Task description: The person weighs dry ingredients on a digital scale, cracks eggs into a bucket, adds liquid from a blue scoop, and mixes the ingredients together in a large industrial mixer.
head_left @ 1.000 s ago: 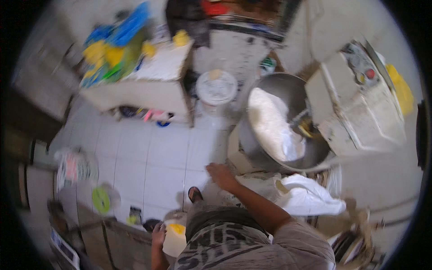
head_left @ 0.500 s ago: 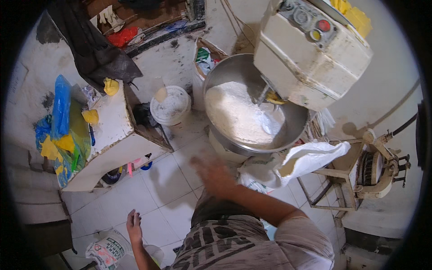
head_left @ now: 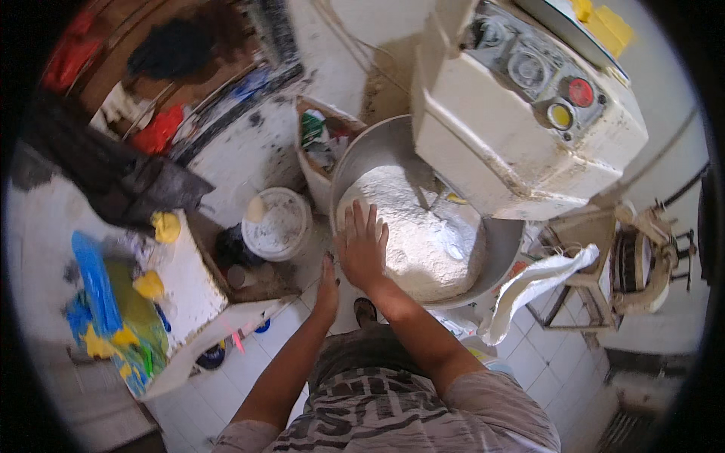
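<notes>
A large steel mixer bowl (head_left: 502,264) holds white flour (head_left: 408,249) under the cream machine head (head_left: 513,151), which has red and yellow buttons. My right hand (head_left: 362,241) reaches over the bowl's left rim with fingers spread and holds nothing; whether it touches metal or flour I cannot tell. My left hand (head_left: 327,285) is just left of it, beside the bowl, seen edge-on with fingers stretched out and empty. A white lidded bucket (head_left: 276,234) stands left of the bowl.
A worn white cabinet (head_left: 196,294) with plastic bags stands at left. A tall sack (head_left: 313,151) is behind the bowl. A white sack (head_left: 513,294) and a metal machine on a frame (head_left: 634,264) are at right. Dark cloth (head_left: 106,181) hangs upper left.
I have moved closer to the mixer. My right hand has moved forward onto the bowl's edge, and my left hand has come forward from low on the left to beside it.
</notes>
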Demonstrator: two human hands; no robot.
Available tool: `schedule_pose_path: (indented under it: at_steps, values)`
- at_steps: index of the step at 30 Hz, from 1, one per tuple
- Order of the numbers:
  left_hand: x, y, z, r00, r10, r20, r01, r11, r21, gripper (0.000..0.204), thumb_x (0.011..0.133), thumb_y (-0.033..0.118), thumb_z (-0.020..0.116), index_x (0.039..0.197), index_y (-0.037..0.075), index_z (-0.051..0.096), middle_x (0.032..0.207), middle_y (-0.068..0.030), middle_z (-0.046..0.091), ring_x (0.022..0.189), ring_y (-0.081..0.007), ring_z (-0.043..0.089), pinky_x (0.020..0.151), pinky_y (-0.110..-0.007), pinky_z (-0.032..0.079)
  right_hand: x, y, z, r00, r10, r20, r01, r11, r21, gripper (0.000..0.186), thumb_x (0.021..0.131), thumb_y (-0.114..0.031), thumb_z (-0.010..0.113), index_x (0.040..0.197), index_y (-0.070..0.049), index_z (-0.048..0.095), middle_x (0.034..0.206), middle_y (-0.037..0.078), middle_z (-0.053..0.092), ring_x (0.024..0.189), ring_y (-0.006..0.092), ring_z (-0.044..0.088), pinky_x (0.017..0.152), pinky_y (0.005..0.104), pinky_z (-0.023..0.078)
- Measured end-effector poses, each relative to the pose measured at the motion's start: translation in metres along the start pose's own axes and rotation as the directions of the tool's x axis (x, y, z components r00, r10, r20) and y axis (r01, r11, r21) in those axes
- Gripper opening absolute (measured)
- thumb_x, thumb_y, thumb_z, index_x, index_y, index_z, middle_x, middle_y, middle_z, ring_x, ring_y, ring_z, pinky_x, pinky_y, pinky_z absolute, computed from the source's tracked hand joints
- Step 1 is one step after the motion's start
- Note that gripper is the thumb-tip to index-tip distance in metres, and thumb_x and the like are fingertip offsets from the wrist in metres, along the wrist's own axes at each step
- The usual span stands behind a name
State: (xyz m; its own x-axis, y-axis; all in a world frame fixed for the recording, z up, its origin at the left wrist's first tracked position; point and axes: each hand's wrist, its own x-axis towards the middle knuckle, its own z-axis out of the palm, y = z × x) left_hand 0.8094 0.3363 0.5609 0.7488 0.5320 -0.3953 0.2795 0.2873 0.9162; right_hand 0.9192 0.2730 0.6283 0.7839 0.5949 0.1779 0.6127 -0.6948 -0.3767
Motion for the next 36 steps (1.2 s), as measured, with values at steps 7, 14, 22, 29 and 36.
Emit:
schedule_pose_path:
  at_steps: [7, 14, 22, 29, 36]
  values:
    - [0.147, 0.055, 0.019, 0.984, 0.162, -0.073, -0.156, 0.984, 0.082, 0.059, 0.096, 0.043, 0.030, 0.142, 0.007, 0.020, 0.148, -0.0149, 0.018, 0.136, -0.0314, 0.014, 0.109, -0.040, 0.015, -0.096, 0.071, -0.097, 0.965, 0.187, 0.182, -0.177, 0.982, -0.072, 0.057, 0.086, -0.030, 0.050, 0.133, -0.001, 0.034, 0.147, 0.021, 0.014, 0.134, 0.0449, 0.009, 0.106, 0.0570, 0.015]
    - [0.090, 0.248, -0.044, 0.360, 0.807, 0.468, -0.829, 0.047, 0.557, 0.046, 0.093, 0.026, 0.037, 0.136, 0.010, 0.035, 0.145, -0.0178, 0.023, 0.133, -0.0437, 0.013, 0.107, -0.054, 0.012, -0.100, 0.057, -0.079, 0.870, 0.491, 0.043, -0.488, 0.843, 0.226, 0.018, 0.087, -0.015, 0.050, 0.085, 0.001, 0.059, 0.084, 0.022, 0.057, 0.093, 0.0387, 0.056, 0.080, 0.0443, 0.044]
    - [0.062, 0.333, -0.323, 0.043, 0.990, 0.135, -0.324, -0.114, 0.939, 0.041, 0.096, 0.025, 0.037, 0.122, -0.004, 0.049, 0.129, -0.0194, 0.046, 0.125, -0.0354, 0.036, 0.106, -0.046, 0.023, 0.046, -0.017, -0.078, 0.915, 0.110, -0.389, -0.097, 0.994, 0.052, 0.017, 0.090, -0.006, 0.042, 0.082, 0.004, 0.052, 0.076, 0.018, 0.052, 0.067, 0.0295, 0.052, 0.062, 0.0361, 0.041]
    - [0.044, 0.373, -0.465, -0.003, 0.983, 0.185, 0.168, -0.182, 0.969, 0.034, 0.095, 0.017, 0.039, 0.120, -0.005, 0.050, 0.126, -0.0173, 0.051, 0.118, -0.0325, 0.045, 0.103, -0.043, 0.029, 0.145, -0.069, -0.080, 0.921, 0.283, -0.267, -0.179, 0.918, 0.355, 0.035, 0.096, -0.024, 0.040, 0.075, 0.002, 0.053, 0.060, 0.006, 0.048, 0.056, 0.0138, 0.044, 0.055, 0.0282, 0.038]
    - [0.032, 0.497, -0.532, -0.352, 0.935, 0.043, 0.069, -0.020, 0.997, 0.031, 0.093, 0.011, 0.045, 0.122, -0.002, 0.050, 0.125, -0.0132, 0.052, 0.115, -0.0266, 0.049, 0.097, -0.033, 0.038, 0.347, -0.234, -0.200, 0.599, -0.286, -0.748, 0.549, 0.827, 0.124, 0.019, 0.088, -0.007, 0.053, 0.105, 0.000, 0.058, 0.081, 0.014, 0.057, 0.072, 0.0204, 0.057, 0.068, 0.0308, 0.045]
